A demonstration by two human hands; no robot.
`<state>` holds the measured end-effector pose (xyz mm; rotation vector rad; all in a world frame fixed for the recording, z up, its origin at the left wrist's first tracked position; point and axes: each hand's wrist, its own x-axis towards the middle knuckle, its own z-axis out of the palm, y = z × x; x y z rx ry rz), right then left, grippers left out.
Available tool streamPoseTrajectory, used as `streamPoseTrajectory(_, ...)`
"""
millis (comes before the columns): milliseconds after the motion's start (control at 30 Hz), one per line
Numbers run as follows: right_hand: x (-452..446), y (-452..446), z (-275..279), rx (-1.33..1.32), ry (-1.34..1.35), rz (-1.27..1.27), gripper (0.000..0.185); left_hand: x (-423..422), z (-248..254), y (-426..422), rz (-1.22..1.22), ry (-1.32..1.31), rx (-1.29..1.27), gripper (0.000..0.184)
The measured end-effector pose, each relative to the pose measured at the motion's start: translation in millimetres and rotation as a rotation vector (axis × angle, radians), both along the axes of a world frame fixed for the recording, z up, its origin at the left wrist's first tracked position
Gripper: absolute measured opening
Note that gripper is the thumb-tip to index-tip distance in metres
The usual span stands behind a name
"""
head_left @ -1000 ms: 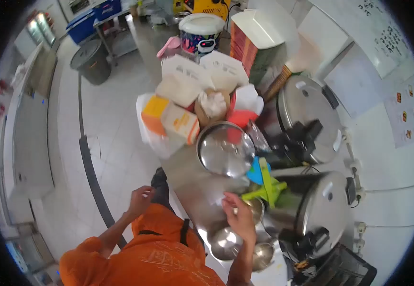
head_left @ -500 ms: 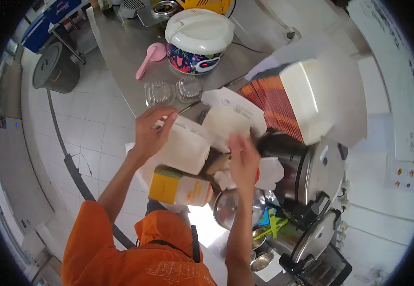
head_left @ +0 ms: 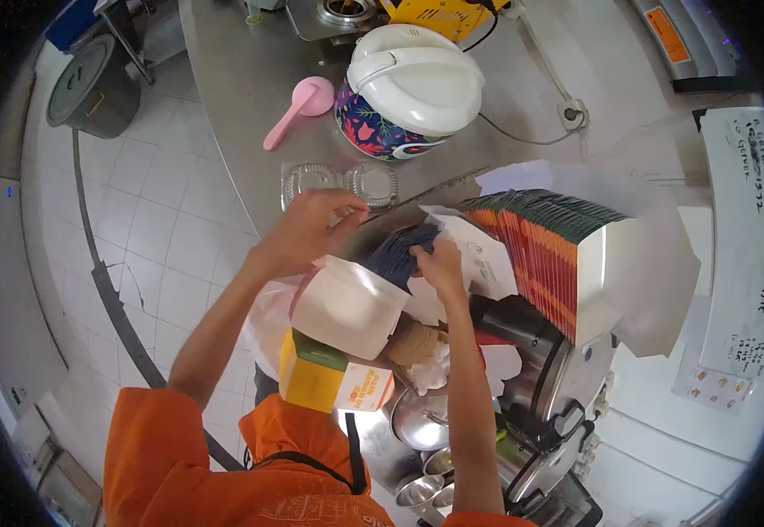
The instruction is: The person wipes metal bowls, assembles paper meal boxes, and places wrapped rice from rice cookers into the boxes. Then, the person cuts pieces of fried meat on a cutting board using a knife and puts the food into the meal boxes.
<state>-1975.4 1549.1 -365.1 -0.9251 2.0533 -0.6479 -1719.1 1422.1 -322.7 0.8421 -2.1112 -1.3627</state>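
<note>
- At the bottom of the frame, the orange shirt fills the lower left; metal bowls sit at bottom centre.
- Just above the bowls, a shiny round metal lid or bowl lies partly behind the right forearm.
- Left of it, a yellow, green and white carton stands near an open white box, at the frame's centre.
- The right hand, above centre, has its fingertips against a dark ribbed stack; I cannot tell whether they are clamped on it.
- The left hand, left of the stack, has bent fingers with no object visible in them; I cannot tell whether thumb and fingertips meet.
- Right of centre, nested red-and-green cartons form a long row.
- Beyond the left hand, a clear plastic container lies open.
- Farther, at upper centre, a pink ladle lies beside a white-lidded floral cooker.
</note>
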Motion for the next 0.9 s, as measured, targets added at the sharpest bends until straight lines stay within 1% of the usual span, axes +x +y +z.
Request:
streamPoseTrajectory(33, 0, 4, 10, -0.003, -0.042, -0.059, 0.02, -6, -4, -8, -0.084, -0.033, -0.002, 0.031)
streamPoseTrajectory(133, -5, 15, 18, -0.172, -0.178, -0.11, 0.019, -38, -7, -20, -0.295, -0.015, -0.179, 0.077)
streamPoseTrajectory(233, 18, 11, 68, -0.259, -0.358, -0.262, 0.022, -65, 6, -19, -0.531, -0.002, -0.249, 0.12)
streamPoseTrajectory(333, 24, 17, 82, -0.395, -0.33, -0.193, 0.023, -74, 35, -10, -0.568, -0.092, -0.476, 0.135)
streamPoseTrajectory(433, 29, 24, 114, -0.372, -0.346, -0.14, 0.022, -65, 70, -5, -0.568, -0.164, -0.711, 0.129)
streamPoseTrajectory(533, 28, 33, 128, -0.394, -0.278, 0.047, 0.027, -58, 76, 4, -0.552, -0.04, -0.62, 0.12)
streamPoseTrajectory(633, 39, 42, 152, -0.476, -0.613, -0.06, 0.034, -50, 88, 10, -0.543, 0.03, -0.55, 0.111)
streamPoseTrajectory(733, 36, 59, 164, -0.427, -0.662, -0.08, 0.042, -42, 107, 19, -0.517, 0.072, -0.564, 0.109)
streamPoseTrajectory(833, 43, 65, 179, -0.462, -0.703, -0.111, 0.043, -38, 118, 28, -0.484, 0.123, -0.536, 0.108)
streamPoseTrajectory(900, 45, 70, 189, -0.45, -0.653, -0.104, 0.043, -37, 127, 33, -0.477, 0.104, -0.536, 0.107)
